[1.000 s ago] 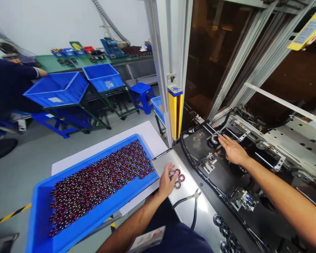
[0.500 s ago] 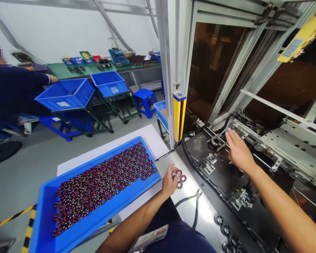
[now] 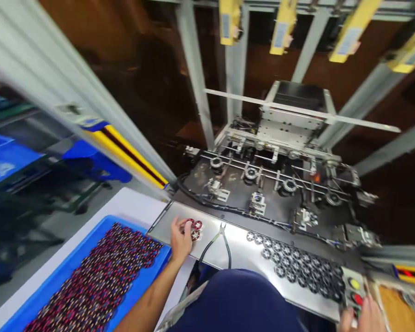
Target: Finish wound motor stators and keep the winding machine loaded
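My left hand (image 3: pixel 180 242) rests on the metal shelf (image 3: pixel 238 244), its thumb and fingers curled round a small wound motor stator (image 3: pixel 183 229). Two or three more red-and-dark stators (image 3: pixel 195 235) lie against its fingertips. My right hand (image 3: pixel 364 316) is at the button box (image 3: pixel 349 276) at lower right, thumb and fingers apart over its near end, below the red button (image 3: pixel 357 299). Whether it presses a button there is hidden by the fingers and blur. Cutting pliers (image 3: pixel 217 240) lie with handles spread on the shelf between the hands.
Rows of dark, bare stator cores (image 3: pixel 297 265) cover the shelf's right part. Behind it stands a machine with round holders (image 3: pixel 251 173) and rods. A blue tray (image 3: pixel 107 221) full of wound stators is at left. Yellow light-curtain bars (image 3: pixel 131 154) flank the opening.
The view has swung right. My right hand has left the machine's holders and come to the button box. My left hand stays by the stators on the shelf.
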The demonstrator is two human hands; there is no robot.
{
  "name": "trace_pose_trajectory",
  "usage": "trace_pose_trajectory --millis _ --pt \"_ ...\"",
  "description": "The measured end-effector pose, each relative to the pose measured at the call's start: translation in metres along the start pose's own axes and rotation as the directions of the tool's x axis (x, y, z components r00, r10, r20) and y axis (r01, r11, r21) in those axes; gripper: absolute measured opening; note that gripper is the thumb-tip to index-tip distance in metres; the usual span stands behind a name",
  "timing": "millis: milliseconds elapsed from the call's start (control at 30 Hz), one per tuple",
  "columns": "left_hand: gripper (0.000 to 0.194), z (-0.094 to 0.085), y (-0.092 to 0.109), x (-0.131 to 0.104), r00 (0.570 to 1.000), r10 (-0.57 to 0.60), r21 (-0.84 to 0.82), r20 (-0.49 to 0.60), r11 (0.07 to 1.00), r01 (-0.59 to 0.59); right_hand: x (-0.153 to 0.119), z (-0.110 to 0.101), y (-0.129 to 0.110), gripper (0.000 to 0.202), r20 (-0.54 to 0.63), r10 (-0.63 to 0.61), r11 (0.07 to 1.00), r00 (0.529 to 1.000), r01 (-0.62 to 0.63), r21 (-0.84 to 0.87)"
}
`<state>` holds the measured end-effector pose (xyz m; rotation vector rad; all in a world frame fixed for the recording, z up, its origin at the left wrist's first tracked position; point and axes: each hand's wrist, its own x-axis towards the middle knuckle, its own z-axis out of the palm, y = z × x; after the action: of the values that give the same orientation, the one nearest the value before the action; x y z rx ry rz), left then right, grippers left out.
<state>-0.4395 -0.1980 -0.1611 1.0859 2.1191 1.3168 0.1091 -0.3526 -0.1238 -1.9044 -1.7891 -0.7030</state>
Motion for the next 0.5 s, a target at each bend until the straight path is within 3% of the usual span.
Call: trace_pose_trajectory --millis 67,167,300,500 --pt "0.067 0.000 0.000 0.001 1.000 0.016 0.040 0.021 0.999 -0.017 -0.040 -0.005 0.005 0.072 0.051 0.086 0.995 0.995 -0.083 -0.053" --pt "0.068 -0.001 -0.001 0.002 0.998 0.040 0.095 0.043 0.995 -0.044 -0.070 -0.010 0.000 0.074 0.146 0.195 0.979 0.970 -0.185 -0.080" --pt "0.067 -0.002 -0.002 0.001 0.997 0.060 0.137 0.051 0.988 -0.067 -0.079 -0.012 -0.003 0.075 0.180 0.285 0.957 0.941 -0.269 -0.109" --pt "0.064 0.000 -0.002 0.000 0.997 0.064 0.129 0.037 0.989 -0.068 -0.076 -0.007 0.009 0.062 0.078 0.275 0.952 0.958 -0.261 -0.158"
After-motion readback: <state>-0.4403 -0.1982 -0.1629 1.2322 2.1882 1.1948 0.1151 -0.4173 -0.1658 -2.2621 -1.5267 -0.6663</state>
